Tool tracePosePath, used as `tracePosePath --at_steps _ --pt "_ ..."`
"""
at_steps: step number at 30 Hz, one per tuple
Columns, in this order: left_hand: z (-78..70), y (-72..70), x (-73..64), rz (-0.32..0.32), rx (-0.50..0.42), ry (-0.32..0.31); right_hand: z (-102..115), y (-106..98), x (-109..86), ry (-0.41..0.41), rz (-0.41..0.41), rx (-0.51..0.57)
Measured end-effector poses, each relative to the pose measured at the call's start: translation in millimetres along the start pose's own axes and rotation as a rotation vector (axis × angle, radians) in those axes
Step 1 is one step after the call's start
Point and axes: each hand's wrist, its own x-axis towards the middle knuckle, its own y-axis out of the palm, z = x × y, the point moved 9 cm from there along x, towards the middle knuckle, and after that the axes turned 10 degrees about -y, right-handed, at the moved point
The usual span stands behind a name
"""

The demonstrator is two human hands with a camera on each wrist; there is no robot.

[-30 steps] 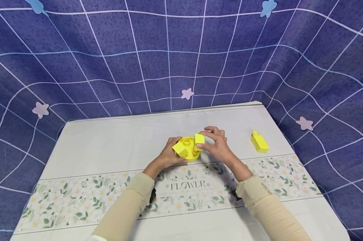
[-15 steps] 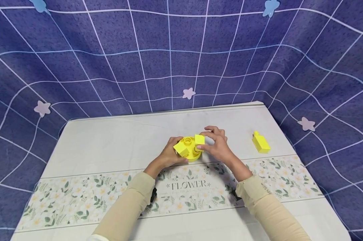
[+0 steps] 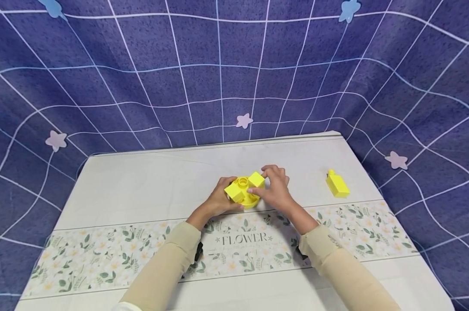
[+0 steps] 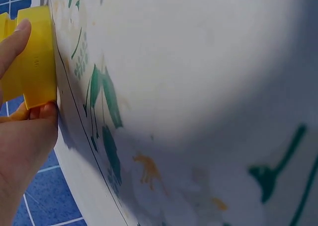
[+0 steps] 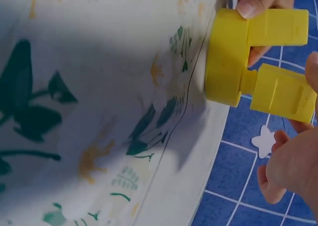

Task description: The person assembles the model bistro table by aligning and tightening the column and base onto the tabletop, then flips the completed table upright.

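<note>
A round yellow base (image 3: 251, 204) stands on the table, and my left hand (image 3: 216, 201) grips its left side, thumb on its wall in the left wrist view. One yellow block (image 3: 234, 192) sits on the base beside that hand. My right hand (image 3: 277, 190) pinches a second yellow block (image 3: 256, 179) at the base's right. In the right wrist view this block (image 5: 282, 93) leans slightly, and its narrow neck shows between block and base. A raised round socket (image 3: 243, 182) at the back of the base holds nothing.
A loose yellow block (image 3: 337, 185) with a knob on one end lies at the right of the table. The white tablecloth (image 3: 148, 181) carries a flower-print band. Blue curtains (image 3: 187, 86) with white grid lines surround the table's back and sides.
My right hand has turned the pinched block, so its top faces a different way, and the thumb has moved left across it. My left hand keeps its grip on the base.
</note>
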Motion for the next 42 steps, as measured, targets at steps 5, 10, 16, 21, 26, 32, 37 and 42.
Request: tracePosePath --at_steps 5,10,16,21,26,32,37,42 --pt "0.6 -0.5 0.4 0.000 0.001 0.007 7 6 3.5 -0.065 0.012 -0.157" --pt "-0.6 -0.2 -0.5 0.004 0.011 0.013 7 7 2.3 -0.047 0.010 -0.213" --pt "-3.8 -1.2 -2.0 0.006 -0.002 0.031 0 8 3.0 0.005 0.089 -0.037" --pt "-4.1 -1.4 -2.7 0.011 -0.012 0.024 -5 11 5.1 0.017 0.163 0.113" --pt "-0.8 -0.5 -0.9 0.011 -0.003 0.001 -12 8 7.0 0.073 0.079 0.108" --pt "-0.5 -0.4 -0.8 0.008 0.001 0.013 -13 9 5.6 0.103 0.084 0.075" --pt "-0.6 -0.5 -1.0 0.009 -0.001 0.007 -17 4 2.9 0.128 0.189 0.194" --pt "-0.9 -0.2 -1.0 0.006 0.000 0.000 -16 0 4.7 0.106 0.245 0.255"
